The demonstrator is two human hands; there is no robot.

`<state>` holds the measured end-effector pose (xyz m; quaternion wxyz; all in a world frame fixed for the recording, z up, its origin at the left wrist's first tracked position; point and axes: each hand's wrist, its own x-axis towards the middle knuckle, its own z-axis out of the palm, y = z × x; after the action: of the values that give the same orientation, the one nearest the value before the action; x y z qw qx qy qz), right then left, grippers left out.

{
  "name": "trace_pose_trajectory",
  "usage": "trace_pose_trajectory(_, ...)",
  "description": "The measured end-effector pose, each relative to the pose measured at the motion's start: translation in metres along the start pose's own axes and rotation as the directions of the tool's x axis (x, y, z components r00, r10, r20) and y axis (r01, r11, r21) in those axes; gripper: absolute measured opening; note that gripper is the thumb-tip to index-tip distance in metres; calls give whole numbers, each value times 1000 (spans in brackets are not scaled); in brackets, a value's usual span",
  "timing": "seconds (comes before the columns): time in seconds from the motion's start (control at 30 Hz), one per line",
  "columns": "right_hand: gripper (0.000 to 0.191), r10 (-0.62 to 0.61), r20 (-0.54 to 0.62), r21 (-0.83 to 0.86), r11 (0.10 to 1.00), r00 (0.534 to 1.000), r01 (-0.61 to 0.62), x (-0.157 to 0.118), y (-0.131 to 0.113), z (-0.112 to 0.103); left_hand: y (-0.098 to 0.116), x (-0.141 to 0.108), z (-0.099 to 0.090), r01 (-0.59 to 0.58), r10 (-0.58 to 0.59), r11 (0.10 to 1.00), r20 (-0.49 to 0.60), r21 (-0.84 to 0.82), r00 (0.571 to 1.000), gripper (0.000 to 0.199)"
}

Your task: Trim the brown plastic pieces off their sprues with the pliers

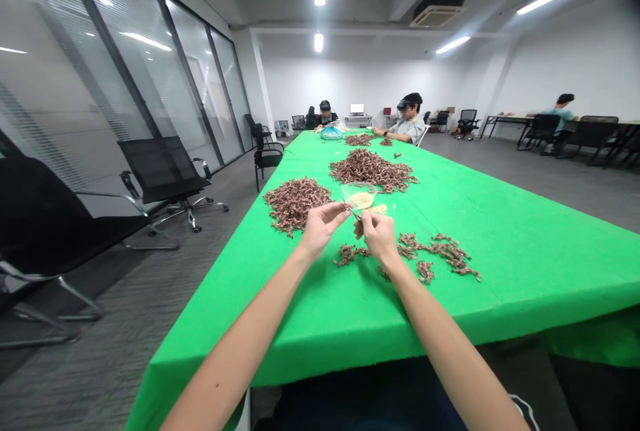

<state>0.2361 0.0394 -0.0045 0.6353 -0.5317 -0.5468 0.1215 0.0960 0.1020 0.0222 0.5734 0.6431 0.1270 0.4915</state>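
Observation:
My left hand (321,225) is closed in a pinch, its fingertips meeting those of my right hand (379,232). Between them is a small, thin brown piece (354,213), mostly covered by the fingers; its exact kind is not clear. My right hand is closed too, with its fingers curled in. Just beyond the hands stands a clear round bowl (359,192) with pale yellow bits in it, and more pale bits (379,209) lie beside it. Small clusters of knobbly, twisted brown pieces (453,254) are scattered near my right hand.
On the green cloth (525,251) lie a left heap (295,201) and a larger middle heap (373,169) of brown pieces. A blue bag (331,133) sits at the far end, near two seated people. Black chairs (160,164) line the left side.

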Motion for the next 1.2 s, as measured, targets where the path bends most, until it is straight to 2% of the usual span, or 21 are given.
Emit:
trace_pose_trajectory(0.1,62,33,33,56,998,999,-35,0,0,0,0,0,0,-26,26,1000,-2,8,1000,32)
trace_pose_trajectory(0.33,67,68,66,98,992,995,-74,0,4,1,1,0,-2,6,-5,999,-14,52,1000,30)
trace_pose_trajectory(0.63,66,101,99,167,979,990,-117,1,5,2,0,0,-3,-39,37,993,16,108,999,26)
trace_pose_trajectory(0.9,67,78,95,134,987,992,-91,0,2,1,1,0,-2,-37,36,994,14,107,999,27)
trace_pose_trajectory(1.2,66,25,51,-1,1000,998,-25,0,-3,-1,-1,1,-5,-37,33,989,35,144,999,30)
